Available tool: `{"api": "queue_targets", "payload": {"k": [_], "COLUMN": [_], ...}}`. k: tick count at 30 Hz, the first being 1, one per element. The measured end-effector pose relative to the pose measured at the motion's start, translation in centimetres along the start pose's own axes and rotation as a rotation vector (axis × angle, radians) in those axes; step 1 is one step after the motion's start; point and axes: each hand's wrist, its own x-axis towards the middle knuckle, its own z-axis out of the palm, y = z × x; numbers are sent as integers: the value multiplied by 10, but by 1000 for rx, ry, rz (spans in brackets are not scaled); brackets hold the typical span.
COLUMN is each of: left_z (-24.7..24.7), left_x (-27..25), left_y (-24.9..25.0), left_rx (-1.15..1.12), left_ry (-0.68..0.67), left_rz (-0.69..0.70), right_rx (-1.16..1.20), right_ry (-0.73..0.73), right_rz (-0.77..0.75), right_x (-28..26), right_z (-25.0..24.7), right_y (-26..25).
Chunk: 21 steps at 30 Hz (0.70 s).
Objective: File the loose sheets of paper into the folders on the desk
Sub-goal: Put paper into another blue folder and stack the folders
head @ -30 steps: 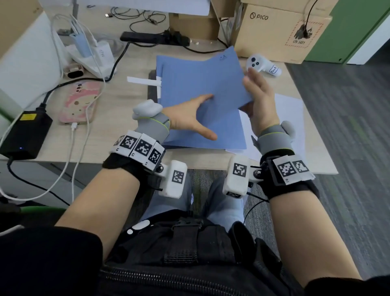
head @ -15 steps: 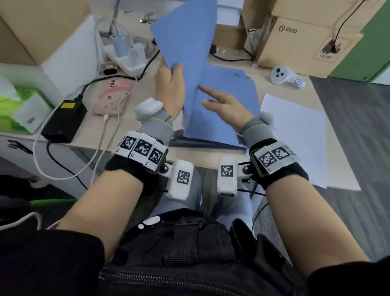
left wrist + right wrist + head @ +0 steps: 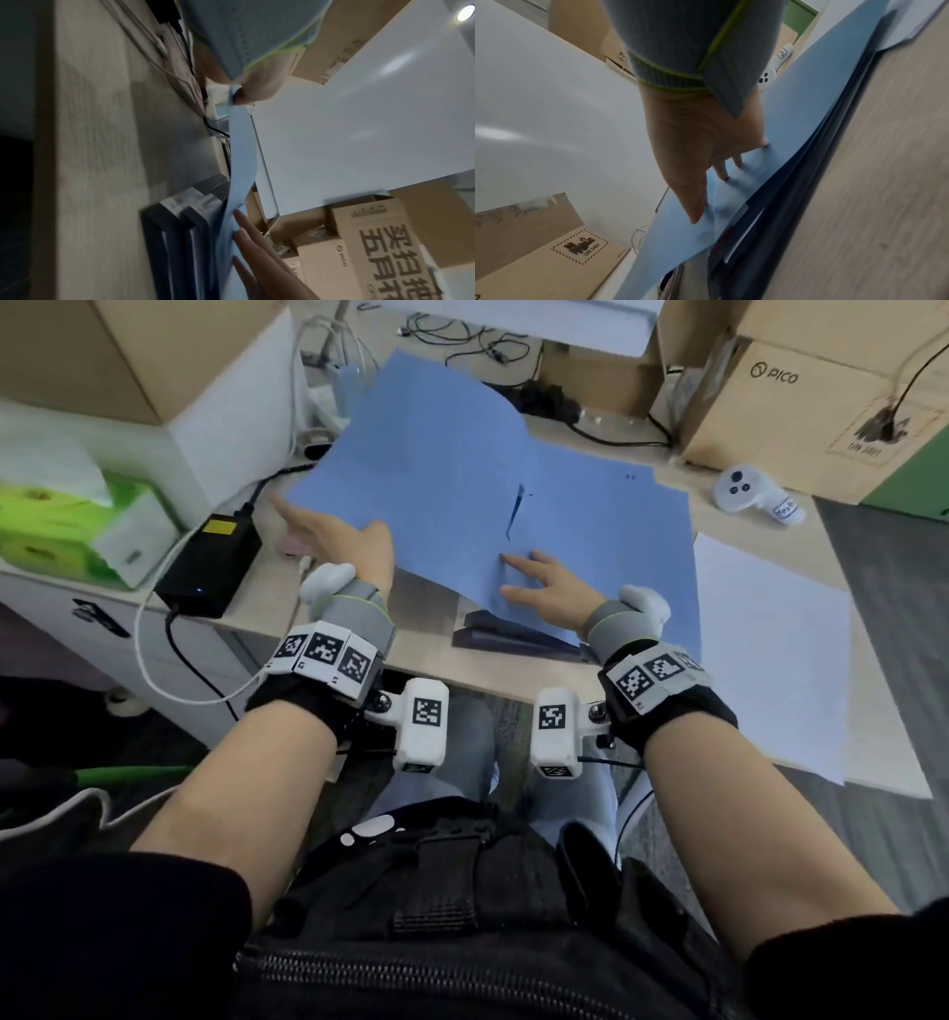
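A blue folder lies open on the desk in the head view. Its front cover (image 3: pixel 431 464) is swung over to the left and hangs above the desk. My left hand (image 3: pixel 341 539) holds that cover at its lower left edge; in the left wrist view the thumb (image 3: pixel 246 95) pinches the cover (image 3: pixel 243 146). My right hand (image 3: pixel 536 582) lies flat with straight fingers on the folder's inner right half (image 3: pixel 616 541), also seen in the right wrist view as the right hand (image 3: pixel 706 162). Dark folders (image 3: pixel 513 636) lie stacked under it. Loose white sheets (image 3: pixel 770 649) lie to the right.
A black power brick (image 3: pixel 210 567) and a green tissue box (image 3: pixel 56 521) sit at the left. A white controller (image 3: pixel 755 498) and a PICO carton (image 3: pixel 801 397) stand at the back right. Cables cross the back of the desk. The desk's front edge (image 3: pixel 426 670) is near my wrists.
The blue cover, lifted by my right hand and then held upright by my left, has swung down to the left. My right hand has settled flat on the inner half.
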Motion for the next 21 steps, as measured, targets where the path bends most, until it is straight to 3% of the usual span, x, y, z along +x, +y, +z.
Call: {"api": "queue_targets", "payload": {"k": [4, 8, 13, 21], "left_z": [-4, 10, 34, 62], "left_x": [3, 10, 2, -36], "left_y": [-9, -18, -6, 41], "left_rx": [369, 701, 534, 357], "left_ry": [-63, -332, -618, -706], "left_rz": [-54, 126, 314, 458], "right_rx": [-36, -47, 9, 277], "right_ry": [23, 24, 38, 192], "right_rz": [10, 9, -15, -109], "right_x": [1, 1, -3, -22], "right_z": [4, 3, 1, -24], "right_y": [2, 4, 7, 9]}}
